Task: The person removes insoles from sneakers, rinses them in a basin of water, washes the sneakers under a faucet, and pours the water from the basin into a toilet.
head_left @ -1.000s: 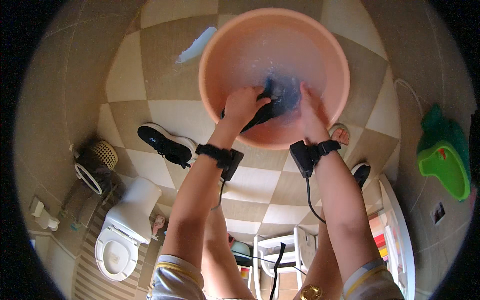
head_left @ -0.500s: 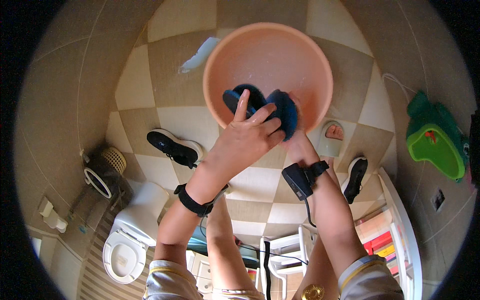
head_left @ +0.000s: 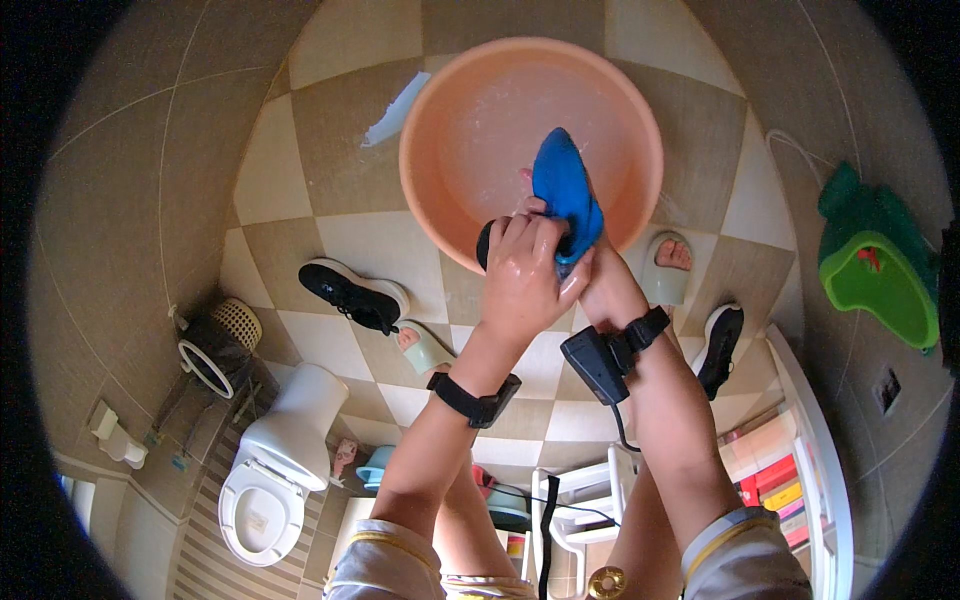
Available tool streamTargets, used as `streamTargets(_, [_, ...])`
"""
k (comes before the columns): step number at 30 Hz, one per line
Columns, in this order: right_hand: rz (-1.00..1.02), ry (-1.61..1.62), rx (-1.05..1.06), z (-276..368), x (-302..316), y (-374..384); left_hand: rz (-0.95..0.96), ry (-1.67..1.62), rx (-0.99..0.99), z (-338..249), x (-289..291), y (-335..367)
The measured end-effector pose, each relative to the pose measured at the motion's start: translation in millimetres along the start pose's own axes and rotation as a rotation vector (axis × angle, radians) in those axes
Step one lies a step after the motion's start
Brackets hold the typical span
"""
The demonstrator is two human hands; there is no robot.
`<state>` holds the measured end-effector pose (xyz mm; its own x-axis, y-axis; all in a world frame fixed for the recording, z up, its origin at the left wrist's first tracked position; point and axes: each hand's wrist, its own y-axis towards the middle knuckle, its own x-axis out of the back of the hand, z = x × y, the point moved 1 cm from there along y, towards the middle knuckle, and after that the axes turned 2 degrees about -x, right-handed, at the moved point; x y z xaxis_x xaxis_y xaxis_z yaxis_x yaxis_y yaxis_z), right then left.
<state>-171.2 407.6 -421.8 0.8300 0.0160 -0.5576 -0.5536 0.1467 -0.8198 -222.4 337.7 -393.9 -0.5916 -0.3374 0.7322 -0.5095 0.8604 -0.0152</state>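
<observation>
A floor of checkered beige and brown tiles (head_left: 380,240) spreads under everything. On it stands a wide, round, peach-orange plastic basin (head_left: 430,170) with cloudy liquid inside. At lower left is a white toilet (head_left: 295,420) with its bowl uncovered; at lower right, a white-framed shelf (head_left: 823,430) holds red and yellow items. Against the right wall hangs a dark and bright green plastic piece (head_left: 885,290).

2 black shoes with white soles lie apart on the tiles, 1 at the left (head_left: 350,290) and 1 at the right (head_left: 718,350). Between them, the person's feet wear 2 pale green slippers, the right slipper (head_left: 665,285) just beside the basin.

The wet left hand (head_left: 525,255) curls its fingers over the lower part of a flat, pointed, bright blue pad (head_left: 565,180). The right hand (head_left: 600,280) grips the pad from behind, most of its fingers hidden. The pad is tilted, pointed end away from the person, over the near part of the basin.

A black box on a black strap sits at each wrist, left (head_left: 480,402) and right (head_left: 600,362). A torn whitish scrap (head_left: 397,110) lies near the basin's left side. A rounded black end (head_left: 484,245) shows beside the left hand; whether it belongs to the pad cannot be told.
</observation>
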Motion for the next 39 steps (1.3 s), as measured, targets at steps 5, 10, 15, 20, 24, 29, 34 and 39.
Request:
streamTargets(5, [-0.044, -0.132, -0.027, 5.6, -13.1, 1.4, -0.028, -0.001, 0.062, 2.4, -4.3, 3.7])
streamTargets(10, [-0.092, -0.161, -0.046, 0.0, -8.5, 23.9, 0.027, -0.004, 0.128, 10.1, -2.4, 7.3])
streamTargets(15, [-0.171, -0.114, -0.02, -8.6, 15.0, 39.4, 0.041, -0.029, 0.144, 11.2, -12.2, 7.4])
streamTargets(20, [-0.095, -0.04, 0.04, -15.5, 46.1, 54.8, 0.033, 0.004, 0.109, 15.2, -23.2, 8.1])
streamTargets(24, [-0.217, -0.067, 0.009, -20.3, 54.8, 65.8, 0.134, 0.019, 0.121, 27.3, -25.9, 5.6])
streamTargets(29, [-0.276, 0.019, -0.096, -5.8, 85.4, 83.5, 0.378, 0.106, 0.276, 59.9, -35.9, 19.1])
streamTargets(34, [-0.279, -0.154, 0.017, 12.3, 144.8, 121.5, 0.17, 0.42, 0.134, 91.4, -58.8, 39.7])
streamTargets(39, [-0.375, -0.208, 0.227, -13.2, 97.0, 102.6, 0.432, 0.657, 0.206, 135.9, -81.0, 7.9])
